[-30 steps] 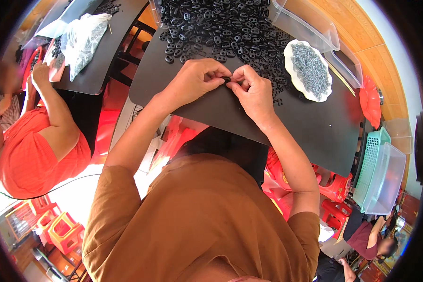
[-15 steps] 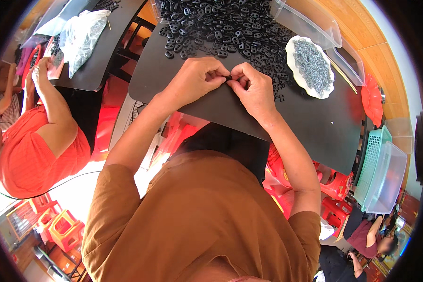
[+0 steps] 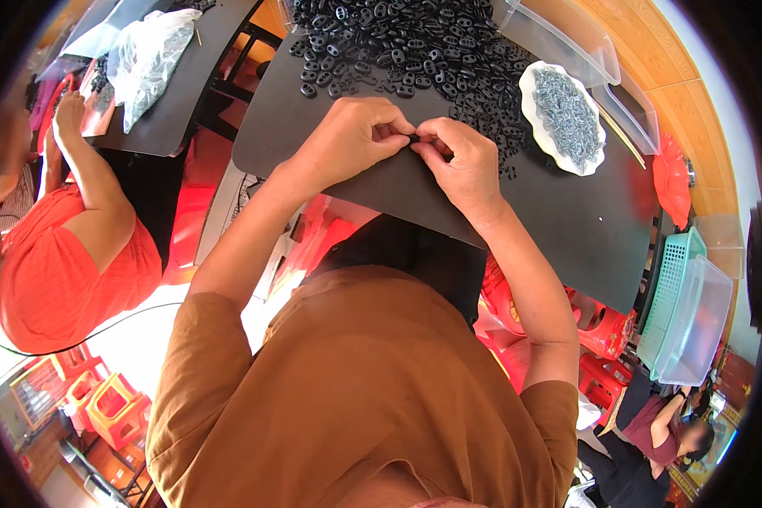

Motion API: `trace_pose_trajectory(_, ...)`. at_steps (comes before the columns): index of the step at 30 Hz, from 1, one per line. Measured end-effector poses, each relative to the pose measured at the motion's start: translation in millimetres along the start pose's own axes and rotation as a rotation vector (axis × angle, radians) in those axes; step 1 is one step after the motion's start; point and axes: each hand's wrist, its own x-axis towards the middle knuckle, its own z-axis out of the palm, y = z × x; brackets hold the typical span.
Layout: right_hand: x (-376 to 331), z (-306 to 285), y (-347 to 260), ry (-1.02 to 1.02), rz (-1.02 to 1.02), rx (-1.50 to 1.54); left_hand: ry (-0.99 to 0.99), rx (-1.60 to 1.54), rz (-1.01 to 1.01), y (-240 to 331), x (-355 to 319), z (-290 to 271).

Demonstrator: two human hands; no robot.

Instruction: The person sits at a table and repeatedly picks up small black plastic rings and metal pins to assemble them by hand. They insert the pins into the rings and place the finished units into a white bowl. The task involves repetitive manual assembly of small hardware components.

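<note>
Black small part [image 3: 414, 138] pinched between left hand [image 3: 353, 135] and right hand [image 3: 463, 162].

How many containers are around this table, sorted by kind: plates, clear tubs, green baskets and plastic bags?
White plate of small grey parts: 1
Clear tubs: 3, two by the wall and one at the right
Green basket: 1
Plastic bag: 1
Total: 6

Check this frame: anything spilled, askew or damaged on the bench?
Nothing stands out. The black plastic parts lie in one loose heap on the black tabletop, the white dish of small metal pieces sits level, and left hand and right hand pinch one part between them.
</note>
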Motion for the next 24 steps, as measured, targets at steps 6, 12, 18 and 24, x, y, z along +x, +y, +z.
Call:
trace_pose_trajectory(6,4.1,-3.1,-5.0,-0.032,0.076,0.048,0.014,-0.030,-0.009,-2.4,-2.3,1.0)
trace_pose_trajectory(12,4.2,-2.5,-2.0,-0.053,0.076,0.062,0.038,-0.067,-0.068,-0.7,-3.3,2.5)
trace_pose_trajectory(18,6.0,-5.9,-3.8,0.010,-0.132,-0.116,0.072,-0.053,-0.028,-6.0,-5.3,6.3)
trace_pose_trajectory(24,7.2,-7.9,-1.6,-0.020,-0.146,-0.140,0.097,-0.032,0.045,-6.9,-4.6,10.4)
